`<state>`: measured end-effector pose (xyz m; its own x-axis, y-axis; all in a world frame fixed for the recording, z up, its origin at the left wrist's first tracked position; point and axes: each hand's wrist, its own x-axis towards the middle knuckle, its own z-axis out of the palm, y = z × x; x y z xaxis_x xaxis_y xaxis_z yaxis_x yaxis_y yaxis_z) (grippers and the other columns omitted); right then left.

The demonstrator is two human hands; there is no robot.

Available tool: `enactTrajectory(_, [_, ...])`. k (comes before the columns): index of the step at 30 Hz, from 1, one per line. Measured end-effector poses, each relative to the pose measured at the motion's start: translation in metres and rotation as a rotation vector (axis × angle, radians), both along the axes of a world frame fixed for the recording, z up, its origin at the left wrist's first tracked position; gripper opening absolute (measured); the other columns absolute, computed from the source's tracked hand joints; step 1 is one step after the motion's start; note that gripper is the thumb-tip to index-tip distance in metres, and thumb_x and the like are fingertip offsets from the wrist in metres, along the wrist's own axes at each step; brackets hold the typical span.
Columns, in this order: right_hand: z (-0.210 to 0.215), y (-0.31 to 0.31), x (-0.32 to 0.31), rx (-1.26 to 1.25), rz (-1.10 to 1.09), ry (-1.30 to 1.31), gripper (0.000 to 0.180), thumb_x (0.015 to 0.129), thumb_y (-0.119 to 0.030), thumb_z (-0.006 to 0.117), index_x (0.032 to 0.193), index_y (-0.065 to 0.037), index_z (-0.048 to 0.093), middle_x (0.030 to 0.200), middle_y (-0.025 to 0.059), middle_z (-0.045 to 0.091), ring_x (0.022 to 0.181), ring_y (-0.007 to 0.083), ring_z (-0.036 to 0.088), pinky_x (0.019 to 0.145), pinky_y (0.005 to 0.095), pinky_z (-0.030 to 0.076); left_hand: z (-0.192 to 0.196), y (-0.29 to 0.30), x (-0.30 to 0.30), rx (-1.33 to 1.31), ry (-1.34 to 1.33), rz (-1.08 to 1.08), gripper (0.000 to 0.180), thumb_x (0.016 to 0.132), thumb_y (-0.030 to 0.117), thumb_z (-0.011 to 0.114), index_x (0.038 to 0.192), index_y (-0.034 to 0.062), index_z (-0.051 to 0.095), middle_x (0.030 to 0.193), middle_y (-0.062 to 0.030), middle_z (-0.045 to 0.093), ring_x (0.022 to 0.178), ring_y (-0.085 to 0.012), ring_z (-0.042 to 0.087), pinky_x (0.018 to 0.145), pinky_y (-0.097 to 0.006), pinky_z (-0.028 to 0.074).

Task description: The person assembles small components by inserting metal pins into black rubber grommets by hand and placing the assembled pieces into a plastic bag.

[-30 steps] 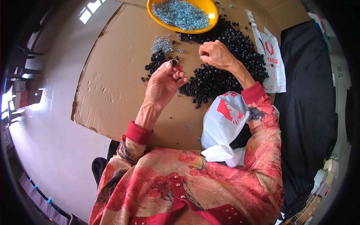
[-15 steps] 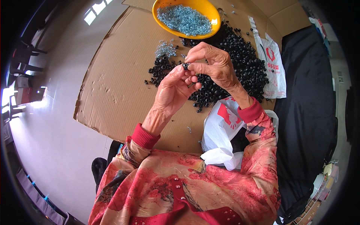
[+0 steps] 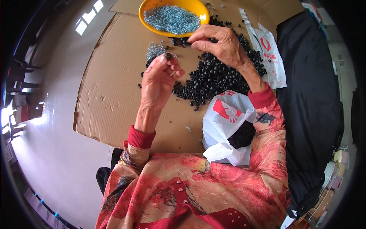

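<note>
Between the thumb and forefinger of my left hand point(image 3: 157, 82) is a small round black bead-like piece point(image 3: 167, 55) with a hole in its top. My right hand point(image 3: 225, 45) hovers above the dark pile, thumb and forefinger drawn into a pinch; anything between their tips is too small to make out. Beneath it spreads a heap of black bead-like pieces point(image 3: 207, 76). Close beyond my left hand lies a little cluster of clear bluish bits point(image 3: 155, 49). A yellow bowl point(image 3: 205, 19) at the far side holds a mass of the same bits.
Flattened cardboard point(image 3: 110, 87) forms the work surface. An opened white plastic bag point(image 3: 225, 122) with dark contents stands near my right forearm. Another white bag point(image 3: 272, 57) lies flat at the right, beside black cloth point(image 3: 312, 110). A few stray bits point(image 3: 188, 129) rest nearby.
My hands have parted: the right moved away up and to the right, the left moved left with the black piece still in its fingers. The whole view has shifted slightly.
</note>
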<state>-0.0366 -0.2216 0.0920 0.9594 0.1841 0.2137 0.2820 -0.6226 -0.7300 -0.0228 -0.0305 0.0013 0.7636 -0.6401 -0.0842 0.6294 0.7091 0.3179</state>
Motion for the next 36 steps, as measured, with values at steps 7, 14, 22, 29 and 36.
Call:
enactTrajectory(7, [-0.083,-0.06,-0.003,-0.454,-0.003,0.033,0.01,0.073,-0.008,0.054,0.077,-0.003,0.062,0.075,0.0094,0.061,0.069,0.0249,0.057,0.068,0.0346,0.046,0.004,-0.001,-0.001,0.036,-0.027,0.001,0.014,0.089,0.017,0.052,0.093,0.005,0.058,0.086,-0.0055,0.06,0.078,-0.0148,0.057,0.074,-0.034,0.049])
enactTrajectory(14, [-0.102,-0.055,0.0,-0.834,0.079,-0.044,0.004,0.07,-0.009,0.059,0.073,-0.007,0.059,0.074,0.0054,0.052,0.081,0.0224,0.049,0.074,0.0374,0.04,0.002,-0.002,0.001,0.043,-0.02,0.008,0.014,0.089,0.018,0.053,0.093,0.0051,0.058,0.086,-0.0058,0.06,0.078,-0.0148,0.058,0.073,-0.033,0.05])
enactTrajectory(22, [-0.075,-0.036,0.002,-0.291,-0.028,0.178,0.009,0.074,-0.004,0.06,0.082,-0.003,0.062,0.077,0.0024,0.061,0.074,0.0166,0.057,0.069,0.0298,0.045,0.003,-0.003,-0.001,0.025,-0.024,-0.001,0.016,0.089,0.018,0.054,0.096,0.0044,0.057,0.088,-0.0058,0.06,0.078,-0.014,0.058,0.074,-0.033,0.05])
enactTrajectory(29, [-0.004,0.0,-0.016,0.58,-0.037,0.249,0.018,0.079,-0.008,0.064,0.095,0.0,0.065,0.086,0.0062,0.065,0.082,0.0129,0.063,0.076,0.0228,0.05,0.026,-0.011,-0.008,-0.033,-0.106,-0.015,0.02,0.09,0.019,0.052,0.097,0.0011,0.056,0.088,-0.0062,0.061,0.078,-0.0139,0.058,0.075,-0.033,0.05])
enactTrajectory(36, [0.024,0.021,-0.024,0.517,0.045,0.117,0.016,0.081,-0.004,0.059,0.096,-0.001,0.065,0.089,0.0056,0.064,0.081,0.014,0.063,0.077,0.0244,0.05,0.047,-0.006,-0.015,-0.033,-0.168,0.011,0.022,0.089,0.017,0.055,0.102,-0.0009,0.057,0.099,-0.0137,0.062,0.08,-0.0149,0.058,0.076,-0.031,0.05])
